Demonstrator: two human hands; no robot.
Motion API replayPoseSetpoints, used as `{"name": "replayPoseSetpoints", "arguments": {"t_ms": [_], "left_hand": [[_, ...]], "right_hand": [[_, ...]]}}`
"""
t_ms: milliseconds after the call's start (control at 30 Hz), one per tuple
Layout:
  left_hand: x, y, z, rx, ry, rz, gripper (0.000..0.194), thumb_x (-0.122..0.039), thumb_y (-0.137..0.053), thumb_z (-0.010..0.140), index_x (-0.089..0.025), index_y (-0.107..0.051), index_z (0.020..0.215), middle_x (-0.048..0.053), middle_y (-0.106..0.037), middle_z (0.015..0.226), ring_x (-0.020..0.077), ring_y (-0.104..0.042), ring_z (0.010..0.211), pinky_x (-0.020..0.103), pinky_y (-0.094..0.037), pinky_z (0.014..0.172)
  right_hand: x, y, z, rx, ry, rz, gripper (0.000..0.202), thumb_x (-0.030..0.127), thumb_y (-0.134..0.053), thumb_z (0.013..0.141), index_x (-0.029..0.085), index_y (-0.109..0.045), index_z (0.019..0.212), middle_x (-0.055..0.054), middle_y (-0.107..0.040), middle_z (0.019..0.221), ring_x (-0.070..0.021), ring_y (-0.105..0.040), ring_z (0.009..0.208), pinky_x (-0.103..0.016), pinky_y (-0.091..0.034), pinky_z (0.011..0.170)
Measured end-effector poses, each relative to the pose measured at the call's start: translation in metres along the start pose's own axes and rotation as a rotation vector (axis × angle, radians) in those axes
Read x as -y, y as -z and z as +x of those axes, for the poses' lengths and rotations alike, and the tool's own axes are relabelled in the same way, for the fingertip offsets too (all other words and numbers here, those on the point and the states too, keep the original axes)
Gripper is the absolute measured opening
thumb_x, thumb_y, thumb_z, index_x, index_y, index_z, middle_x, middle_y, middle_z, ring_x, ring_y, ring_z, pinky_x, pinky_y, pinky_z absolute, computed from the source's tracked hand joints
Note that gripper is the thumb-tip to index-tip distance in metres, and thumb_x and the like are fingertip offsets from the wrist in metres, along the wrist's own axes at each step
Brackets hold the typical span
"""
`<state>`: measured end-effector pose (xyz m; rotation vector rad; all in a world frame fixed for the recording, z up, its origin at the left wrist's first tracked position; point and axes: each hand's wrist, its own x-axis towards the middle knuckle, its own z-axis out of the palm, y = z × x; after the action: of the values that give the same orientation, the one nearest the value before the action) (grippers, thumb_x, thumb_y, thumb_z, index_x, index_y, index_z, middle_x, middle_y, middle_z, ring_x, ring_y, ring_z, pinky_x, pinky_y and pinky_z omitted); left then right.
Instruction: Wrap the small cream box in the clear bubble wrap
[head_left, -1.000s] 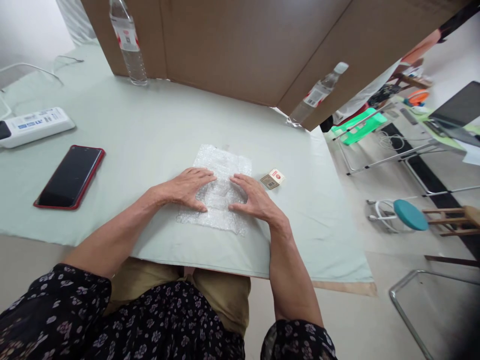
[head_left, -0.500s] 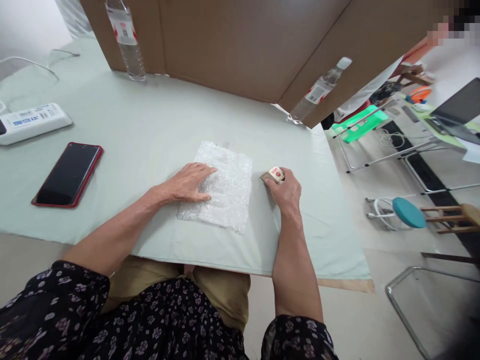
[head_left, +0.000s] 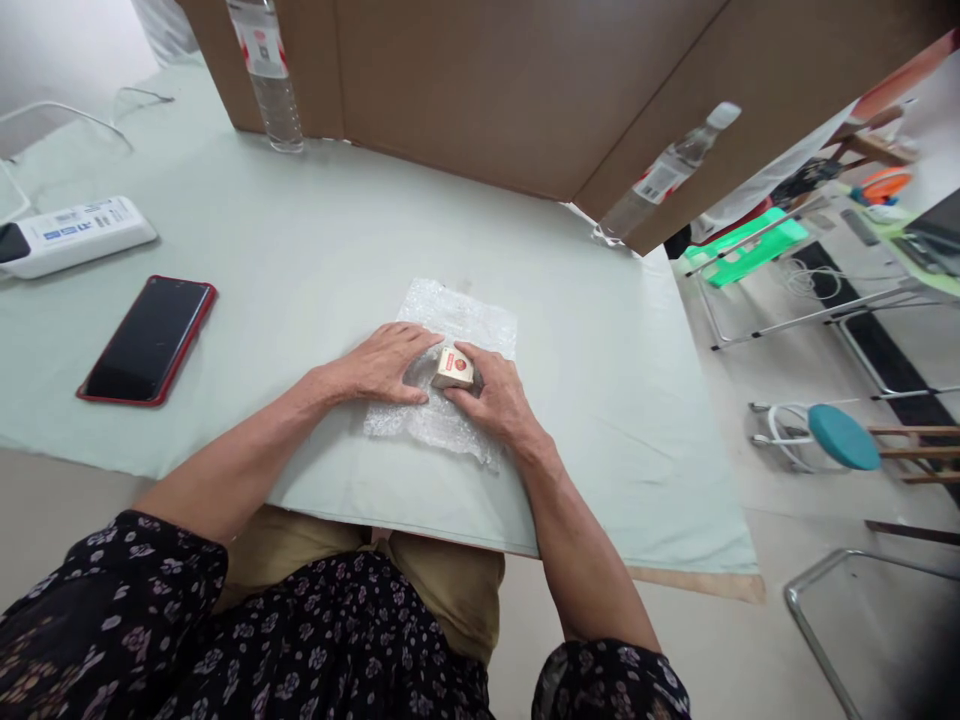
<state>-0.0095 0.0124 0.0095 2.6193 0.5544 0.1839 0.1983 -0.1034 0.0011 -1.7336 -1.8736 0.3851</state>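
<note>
A small cream box with a red print (head_left: 454,368) is over the middle of a sheet of bubble wrap (head_left: 465,312). My right hand (head_left: 493,392) grips the box from its right side, thumb in front and fingers behind. On the left part of the wrap rests my left hand (head_left: 394,365), thumb and fingers apart, close to the box but with nothing held in it. The bubble wrap lies flat on the pale green tablecloth (head_left: 315,250). Its middle is partly hidden by both hands and the box.
To the left lie a phone in a red case (head_left: 148,340) and a white device with a printed label (head_left: 79,237). A cardboard panel (head_left: 465,90) stands at the back, with a water bottle (head_left: 274,90) and another bottle (head_left: 667,175) before it. A teal stool (head_left: 844,436) is at right.
My right hand has carried the small box leftward from the bare cloth to the middle of the bubble wrap. My left hand stays on the wrap's left part. The view has shifted slightly.
</note>
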Motion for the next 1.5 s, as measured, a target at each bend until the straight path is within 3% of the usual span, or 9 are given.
{"name": "replayPoseSetpoints", "arguments": {"t_ms": [600,700,800,900,1000,1067,1233,1300,1500], "left_hand": [[-0.002,0.002,0.000,0.010,0.005,-0.018,0.075,-0.046,-0.063,0.079,-0.019,-0.042,0.145,0.014,-0.050,0.148,0.0333,-0.040,0.142,0.049,-0.029,0.119],[-0.001,0.002,0.000,-0.050,0.027,-0.060,0.071,-0.035,-0.059,0.077,-0.017,-0.045,0.144,0.014,-0.054,0.145,0.0331,-0.045,0.138,0.049,-0.033,0.117],[0.000,0.003,0.001,-0.143,0.082,-0.118,0.066,-0.026,-0.056,0.075,-0.018,-0.050,0.141,0.012,-0.057,0.144,0.0312,-0.050,0.134,0.049,-0.038,0.114],[-0.001,0.006,0.001,-0.219,0.097,-0.171,0.058,-0.026,-0.056,0.077,-0.020,-0.057,0.135,0.010,-0.061,0.141,0.0293,-0.054,0.130,0.048,-0.044,0.111],[-0.002,0.008,0.001,-0.257,0.074,-0.201,0.051,-0.025,-0.056,0.077,-0.019,-0.062,0.127,0.009,-0.066,0.133,0.0281,-0.057,0.128,0.047,-0.046,0.110],[-0.003,0.008,0.001,-0.276,0.065,-0.212,0.048,-0.025,-0.056,0.077,-0.018,-0.064,0.123,0.009,-0.068,0.131,0.0275,-0.058,0.127,0.047,-0.046,0.110],[-0.004,0.007,0.001,-0.333,0.058,-0.245,0.042,-0.024,-0.056,0.076,-0.019,-0.068,0.117,0.009,-0.071,0.125,0.0264,-0.061,0.123,0.047,-0.047,0.109],[-0.005,0.007,0.001,-0.349,0.051,-0.265,0.041,-0.025,-0.056,0.076,-0.019,-0.068,0.115,0.008,-0.071,0.123,0.0260,-0.062,0.121,0.046,-0.048,0.108],[-0.007,0.008,0.001,-0.346,0.033,-0.296,0.037,-0.026,-0.057,0.077,-0.020,-0.070,0.111,0.007,-0.073,0.119,0.0258,-0.064,0.118,0.045,-0.049,0.108]], "right_hand": [[-0.005,0.002,-0.001,0.054,0.028,-0.025,0.050,0.035,-0.066,0.085,0.024,-0.056,0.133,-0.011,-0.067,0.131,-0.0313,-0.060,0.118,-0.050,-0.043,0.101],[-0.001,0.010,-0.001,-0.024,0.044,0.004,0.053,0.041,-0.069,0.084,0.023,-0.057,0.132,-0.012,-0.064,0.135,-0.0308,-0.061,0.116,-0.050,-0.044,0.101],[0.008,0.029,-0.005,-0.146,0.044,0.069,0.040,0.045,-0.069,0.084,0.024,-0.063,0.118,-0.009,-0.068,0.121,-0.0236,-0.066,0.094,-0.046,-0.047,0.095],[0.020,0.047,-0.011,0.055,0.111,0.171,0.028,0.049,-0.070,0.085,0.024,-0.066,0.098,-0.002,-0.071,0.092,-0.0176,-0.063,0.078,-0.037,-0.050,0.083],[0.034,0.049,-0.017,0.384,0.216,0.113,0.035,0.052,-0.076,0.080,0.022,-0.065,0.094,-0.001,-0.071,0.089,-0.0172,-0.063,0.078,-0.035,-0.047,0.082],[0.042,0.039,-0.020,0.477,0.255,-0.017,0.035,0.049,-0.078,0.079,0.020,-0.063,0.093,-0.003,-0.070,0.092,-0.0195,-0.062,0.082,-0.037,-0.045,0.082],[0.053,0.017,-0.023,0.515,0.305,-0.254,0.004,0.022,-0.062,0.086,0.019,-0.063,0.087,-0.005,-0.067,0.089,-0.0196,-0.057,0.079,-0.037,-0.039,0.079],[0.053,0.019,-0.023,0.510,0.302,-0.277,0.010,0.017,-0.055,0.087,0.019,-0.063,0.081,-0.006,-0.066,0.086,-0.0192,-0.056,0.077,-0.036,-0.037,0.078],[0.056,0.031,-0.024,0.539,0.280,-0.302,0.008,0.026,-0.063,0.086,0.019,-0.064,0.085,-0.006,-0.068,0.089,-0.0197,-0.057,0.078,-0.036,-0.035,0.075]]}}
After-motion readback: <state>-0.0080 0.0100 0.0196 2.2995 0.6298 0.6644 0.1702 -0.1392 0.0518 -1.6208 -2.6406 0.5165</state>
